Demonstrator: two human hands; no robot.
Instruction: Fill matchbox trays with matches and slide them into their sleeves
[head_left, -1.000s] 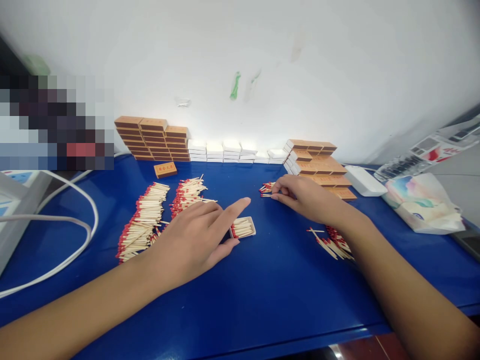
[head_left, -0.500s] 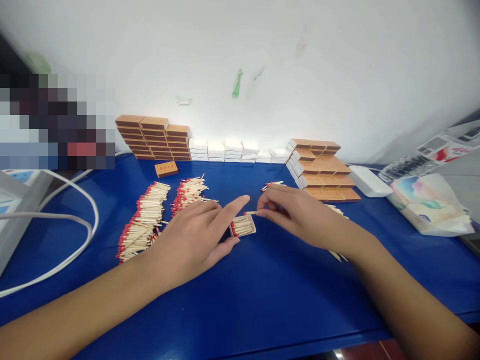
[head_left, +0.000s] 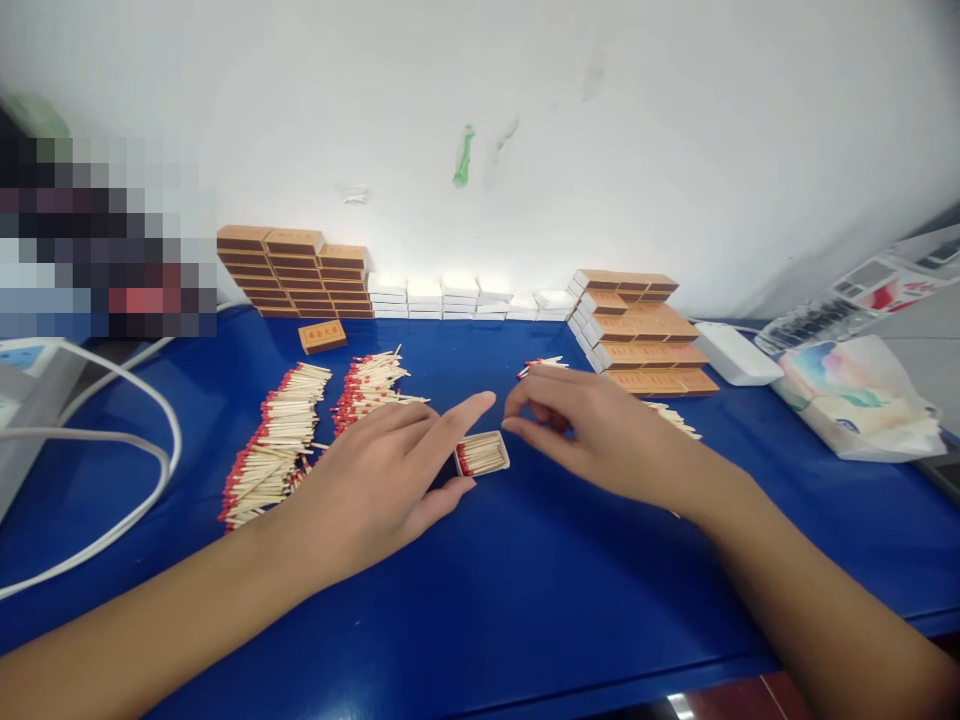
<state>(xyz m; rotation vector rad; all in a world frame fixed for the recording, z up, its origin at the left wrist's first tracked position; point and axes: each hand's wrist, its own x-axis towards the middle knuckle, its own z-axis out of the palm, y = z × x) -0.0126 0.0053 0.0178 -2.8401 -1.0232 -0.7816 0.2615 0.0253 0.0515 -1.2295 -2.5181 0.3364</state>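
Observation:
An inner matchbox tray (head_left: 505, 455) filled with red-headed matches (head_left: 480, 457) lies on the blue table between my hands. My left hand (head_left: 390, 460) is at the tray's left end, fingers stretched out, the forefinger above the far side and the thumb by the near side. Whether its hidden fingers touch the tray I cannot tell. To the right of the tray my right hand (head_left: 570, 420) has thumb and forefinger bent together in a pinch, with no match showing at the tips. Loose matches make one long pile (head_left: 281, 430) and a second pile (head_left: 371, 385) left of the tray.
Brown matchboxes (head_left: 292, 270) are stacked at the back left, white trays (head_left: 457, 297) along the wall, more boxes (head_left: 637, 335) at right. A single matchbox (head_left: 322, 336) lies in front. Few matches (head_left: 544, 366) lie beyond my right hand. Tissue pack (head_left: 859, 400) right; white cable (head_left: 169, 450) left.
The match pinched in my right hand over the tray is gone from its fingertips. The tray's matches look a little more evenly lined up. The view has shifted slightly; my left hand keeps its pose.

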